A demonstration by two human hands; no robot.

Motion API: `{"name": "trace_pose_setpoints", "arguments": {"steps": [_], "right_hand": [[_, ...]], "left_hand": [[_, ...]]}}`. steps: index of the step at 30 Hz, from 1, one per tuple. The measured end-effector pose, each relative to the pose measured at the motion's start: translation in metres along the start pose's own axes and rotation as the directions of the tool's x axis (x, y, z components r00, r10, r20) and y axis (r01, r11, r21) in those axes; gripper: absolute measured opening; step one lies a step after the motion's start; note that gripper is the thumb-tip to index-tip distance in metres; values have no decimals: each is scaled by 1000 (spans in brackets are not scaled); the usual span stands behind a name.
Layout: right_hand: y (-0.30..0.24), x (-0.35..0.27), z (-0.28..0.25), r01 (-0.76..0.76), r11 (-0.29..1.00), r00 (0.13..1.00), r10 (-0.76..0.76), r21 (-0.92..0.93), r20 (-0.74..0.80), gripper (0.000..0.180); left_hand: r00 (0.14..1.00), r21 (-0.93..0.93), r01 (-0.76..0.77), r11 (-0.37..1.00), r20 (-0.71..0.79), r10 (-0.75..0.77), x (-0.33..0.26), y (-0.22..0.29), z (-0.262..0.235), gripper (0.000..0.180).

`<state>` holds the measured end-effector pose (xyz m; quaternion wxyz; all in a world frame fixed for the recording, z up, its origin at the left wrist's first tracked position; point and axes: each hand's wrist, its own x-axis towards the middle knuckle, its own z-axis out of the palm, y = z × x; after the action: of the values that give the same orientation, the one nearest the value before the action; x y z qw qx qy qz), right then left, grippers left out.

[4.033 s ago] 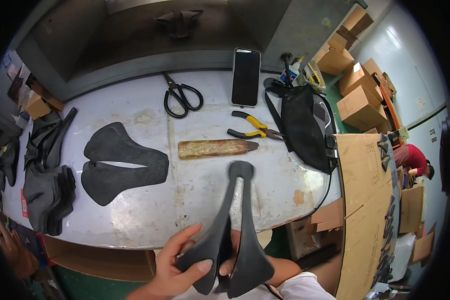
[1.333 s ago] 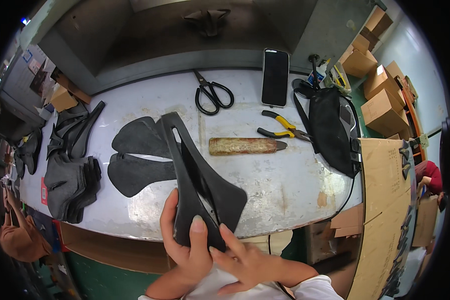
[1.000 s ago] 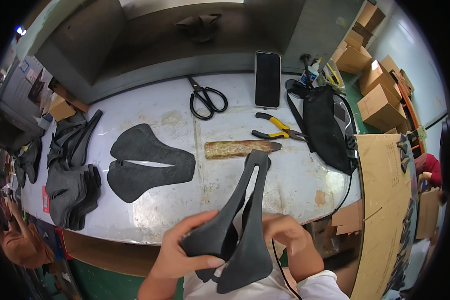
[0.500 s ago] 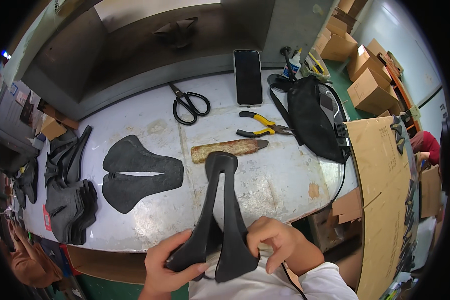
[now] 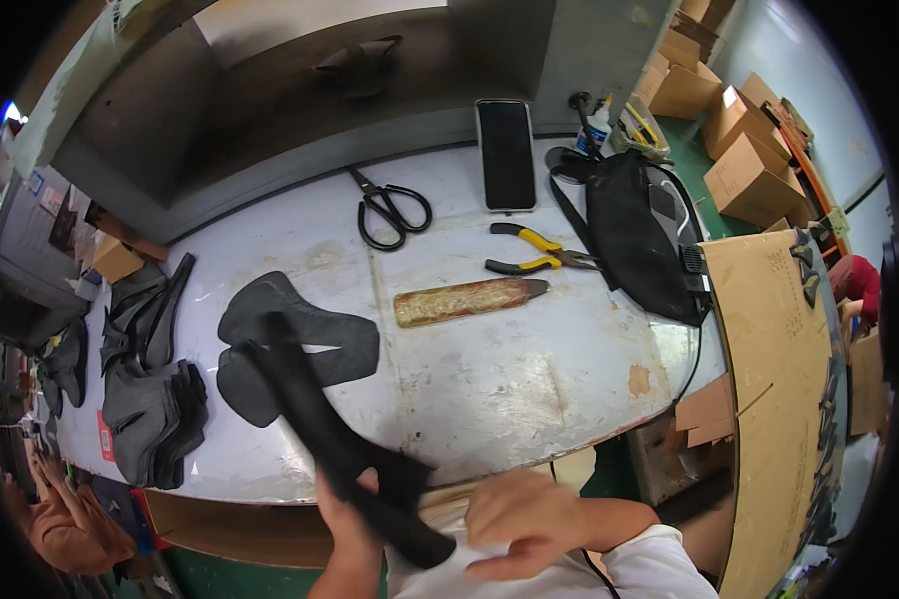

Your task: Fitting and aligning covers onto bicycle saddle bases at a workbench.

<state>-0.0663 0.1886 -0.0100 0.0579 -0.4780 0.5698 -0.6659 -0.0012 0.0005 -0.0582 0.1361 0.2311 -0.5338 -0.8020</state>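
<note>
A black bicycle saddle (image 5: 340, 439) with a long central slot is turned on its side, blurred by motion, above the near edge of the table. My left hand (image 5: 350, 524) grips its wide rear end from below; most of those fingers are behind the saddle. Just right of the saddle, my right hand (image 5: 529, 514) hangs apart from it, slightly smeared, fingers loosely curled and thumb held away, with nothing visible in it. Partly behind the saddle's nose, a flat dark saddle-shaped cover (image 5: 345, 339) lies on the table.
On the table (image 5: 529, 389) lie a tape-wrapped tool (image 5: 464, 301), black-handled scissors (image 5: 392, 215), yellow-black pliers (image 5: 539, 252), a phone (image 5: 507, 155) and a black bag (image 5: 634, 240). Stacked dark covers (image 5: 150, 409) sit at left. A cardboard sheet (image 5: 774, 399) stands at right.
The saddle has swung from upright onto its side, its nose moving left over the flat cover. My right hand has let go of it; my left hand still holds it.
</note>
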Motion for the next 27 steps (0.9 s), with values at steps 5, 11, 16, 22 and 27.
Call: {"name": "trace_pose_setpoints", "arguments": {"steps": [5,11,16,22,27], "right_hand": [[26,-4,-8,-397,912,849,406,101,-339,29],[14,8,7,-560,813,818,511,-158,-265,15],[17,6,3,-478,841,862,393,-255,-319,16],[12,7,-6,-597,661,717,694,453,-67,23],[19,2,-8,-643,612,658,749,461,-76,24]], "left_hand": [[913,30,194,981,361,-191,-4,8,12,50],[699,-190,544,817,641,-317,-2,4,8,61],[814,-109,497,861,401,-420,-14,29,34,68],[763,60,449,892,493,-417,-16,50,44,81],[701,370,384,846,480,-528,-13,48,26,60]]}}
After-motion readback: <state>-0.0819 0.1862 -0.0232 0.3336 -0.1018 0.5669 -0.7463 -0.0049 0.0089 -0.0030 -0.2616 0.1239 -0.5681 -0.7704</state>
